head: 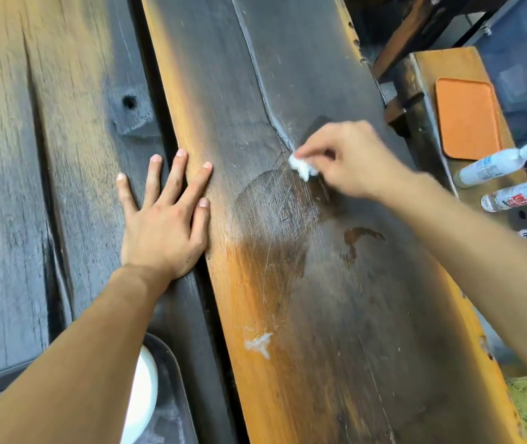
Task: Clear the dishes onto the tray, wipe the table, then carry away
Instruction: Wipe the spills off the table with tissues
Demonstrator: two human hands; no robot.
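The dark wooden surface (287, 75) showed a wet smear and a white residue patch (259, 342). A black tray (172, 379) holding a white dish (143, 389) sat at its near-left edge.

A single head-worn wide-angle view looks steeply down and forward onto the worktop (287, 91), close enough that both forearms enter from the bottom corners and fill much of the lower frame. The left hand (166, 219) and right hand (348, 161) sit near the middle of the picture. The planks run away from the camera toward the top edge, and their lines bend near the frame's sides. Past the worktop's right edge a lower bench (441, 65) shows.
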